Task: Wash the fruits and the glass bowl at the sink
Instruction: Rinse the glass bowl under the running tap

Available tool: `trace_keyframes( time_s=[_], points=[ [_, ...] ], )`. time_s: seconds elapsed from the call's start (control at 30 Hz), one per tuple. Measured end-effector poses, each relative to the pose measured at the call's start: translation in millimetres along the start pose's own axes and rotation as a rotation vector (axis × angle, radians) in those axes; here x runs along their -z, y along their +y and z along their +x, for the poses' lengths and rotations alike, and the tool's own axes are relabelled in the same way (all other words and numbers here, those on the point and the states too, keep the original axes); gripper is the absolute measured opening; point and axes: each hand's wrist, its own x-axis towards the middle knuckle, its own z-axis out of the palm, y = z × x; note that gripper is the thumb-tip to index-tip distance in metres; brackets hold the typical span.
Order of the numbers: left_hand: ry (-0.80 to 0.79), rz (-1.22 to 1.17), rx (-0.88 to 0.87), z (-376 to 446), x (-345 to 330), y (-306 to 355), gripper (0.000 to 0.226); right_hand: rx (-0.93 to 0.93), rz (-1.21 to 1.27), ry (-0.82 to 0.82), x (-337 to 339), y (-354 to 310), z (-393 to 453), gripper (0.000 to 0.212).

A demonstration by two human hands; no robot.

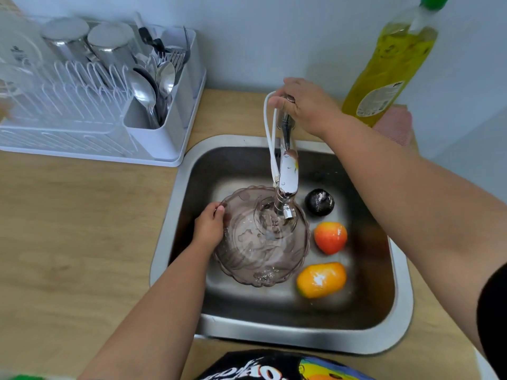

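From the head camera, the glass bowl (262, 237) stood in the left half of the steel sink (175, 223), right under the tap spout (286, 187). The left hand (210, 227) gripped the bowl's left rim, fingers curled over the edge. The right hand (304, 104) was closed around the tap handle at the sink's back edge. Three fruits lay along the sink's right side (all wet-looking): a dark one (319, 202) nearest the back, a red-orange one (330, 237) in the middle, a yellow-orange one (321, 279) nearest the front. A dish rack (153, 144) sat on the bench's back left; a soap bottle (389, 67) stood at the back right.
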Motion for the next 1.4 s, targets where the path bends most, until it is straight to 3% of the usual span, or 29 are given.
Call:
trace_keyframes(
  time_s=[0.3,0.4,0.5,0.57,0.63,0.7,0.77,0.87,0.93,1.07,1.23,1.4],
  points=[
    [-0.005,0.005,0.007,-1.0,0.2,2.9,0.026,-0.024,0.024,-0.015,-0.2,4.7,5.2,0.056],
    [-0.012,0.019,0.016,-2.8,1.7,4.6,0.027,-0.052,0.096,-0.005,-4.8,7.3,0.8,0.069],
    [-0.017,0.02,0.019,-4.0,2.8,5.1,0.029,-0.172,0.372,0.249,-19.2,4.7,-28.8,0.073],
    [-0.018,0.015,0.023,-3.5,2.5,5.6,0.029,-0.351,0.584,0.47,-45.7,0.9,-67.4,0.056],
    [-0.019,0.006,0.021,-1.2,0.6,3.6,0.028,-0.555,0.71,0.544,-81.6,-8.4,-110.2,0.031],
    [-0.025,-0.014,0.034,-0.5,-1.1,2.6,0.025,-0.618,0.646,0.349,-122.4,-13.7,-146.0,0.018],
    [-0.006,-0.049,0.05,-3.3,-1.5,5.7,0.025,-0.556,0.493,0.047,-156.0,-18.6,-171.2,0.022],
    [0.033,-0.074,0.041,-12.3,2.5,17.2,0.027,-0.377,0.199,-0.202,-180.4,-19.1,-180.6,0.044],
    [0.044,-0.116,0.021,-18.2,2.2,23.1,0.027,-0.389,0.075,-0.291,-186.9,-22.7,-173.7,0.06],
    [0.067,-0.294,0.06,-27.7,-0.9,24.0,0.027,-0.404,0.011,-0.29,-199.0,-27.6,-151.5,0.074],
    [0.024,-0.417,0.087,-39.9,-5.1,30.8,0.026,-0.014,-0.08,-0.537,-198.7,-48.7,-154.2,0.065],
    [-0.002,-0.458,0.089,-51.9,-6.1,43.1,0.031,-0.161,-0.224,-0.409,-175.7,-19.0,-149.0,0.064]
  ],
)
